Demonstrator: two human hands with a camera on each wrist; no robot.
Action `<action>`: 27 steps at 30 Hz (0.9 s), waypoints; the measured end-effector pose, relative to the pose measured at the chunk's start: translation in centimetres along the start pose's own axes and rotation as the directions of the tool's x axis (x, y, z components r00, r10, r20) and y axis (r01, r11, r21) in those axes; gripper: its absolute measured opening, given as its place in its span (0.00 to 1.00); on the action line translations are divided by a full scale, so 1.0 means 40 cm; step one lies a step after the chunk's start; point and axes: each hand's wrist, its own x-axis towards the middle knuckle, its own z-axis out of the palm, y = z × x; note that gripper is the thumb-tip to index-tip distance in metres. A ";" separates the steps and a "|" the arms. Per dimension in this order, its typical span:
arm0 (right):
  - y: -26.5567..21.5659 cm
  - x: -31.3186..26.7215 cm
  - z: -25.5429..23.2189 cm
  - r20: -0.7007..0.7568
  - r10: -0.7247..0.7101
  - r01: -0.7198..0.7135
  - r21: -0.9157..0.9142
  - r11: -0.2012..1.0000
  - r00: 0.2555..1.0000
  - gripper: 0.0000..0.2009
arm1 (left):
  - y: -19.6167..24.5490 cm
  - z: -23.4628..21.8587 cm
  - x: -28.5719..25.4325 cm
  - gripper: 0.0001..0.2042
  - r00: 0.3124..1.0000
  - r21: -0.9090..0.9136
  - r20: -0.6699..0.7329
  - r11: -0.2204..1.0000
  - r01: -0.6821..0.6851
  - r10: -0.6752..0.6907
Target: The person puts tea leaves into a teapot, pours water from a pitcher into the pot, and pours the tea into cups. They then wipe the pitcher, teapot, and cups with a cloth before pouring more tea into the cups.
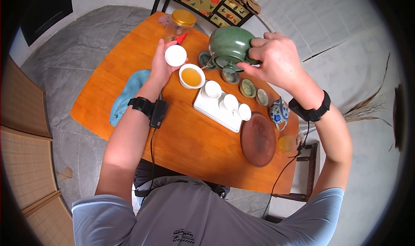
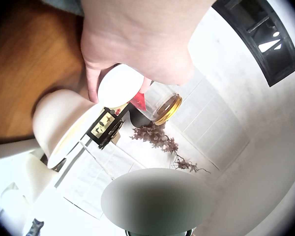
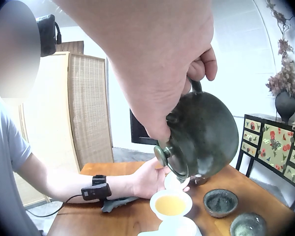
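Observation:
My right hand (image 1: 276,58) grips the handle of a green teapot (image 1: 231,45), its thumb by the lid knob; the pot is tilted, and a thin stream runs from it toward a white bowl (image 1: 186,82) of amber tea. In the right wrist view the teapot (image 3: 206,132) hangs above the bowl (image 3: 160,210). My left hand (image 1: 161,66) holds a small round white piece (image 1: 175,55) beside the bowl, fingers curled round its edge. The left wrist view shows that white piece (image 2: 120,86) between thumb and fingers, next to the bowl (image 2: 64,115).
A white tray (image 1: 216,116) carries several white cups. Around it are dark green cups (image 1: 248,88), a brown oval board (image 1: 258,140), a blue-and-white pot (image 1: 279,112), a blue cloth (image 1: 127,94) and a gold-lidded jar (image 1: 181,19). A glass of yellow liquid (image 1: 287,143) stands near the right edge.

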 end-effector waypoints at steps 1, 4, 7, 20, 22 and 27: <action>-0.002 0.000 -0.007 0.048 0.026 -0.025 -0.024 0.999 0.999 0.17 | 0.000 0.001 -0.001 0.34 1.000 0.002 -0.002 1.000 0.002 -0.002; -0.003 -0.003 -0.013 0.052 0.030 -0.029 -0.028 0.999 0.998 0.17 | 0.002 0.001 -0.002 0.34 1.000 0.003 0.009 1.000 0.005 -0.005; -0.003 -0.006 -0.015 0.057 0.030 -0.027 -0.036 0.999 0.998 0.17 | 0.001 0.001 -0.003 0.34 1.000 0.007 0.011 1.000 -0.002 0.002; -0.021 -0.011 0.077 0.054 0.055 -0.060 0.088 0.994 0.997 0.18 | 0.001 0.004 -0.001 0.34 1.000 -0.025 -0.002 1.000 0.009 -0.009; -0.023 -0.020 0.117 0.038 0.151 -0.155 0.167 0.974 0.988 0.19 | 0.004 0.006 -0.004 0.34 1.000 -0.021 -0.006 1.000 0.019 -0.019; -0.032 -0.037 0.144 0.330 0.457 -0.563 0.446 0.696 0.826 0.19 | 0.003 0.004 -0.005 0.34 1.000 -0.007 -0.004 1.000 0.017 -0.017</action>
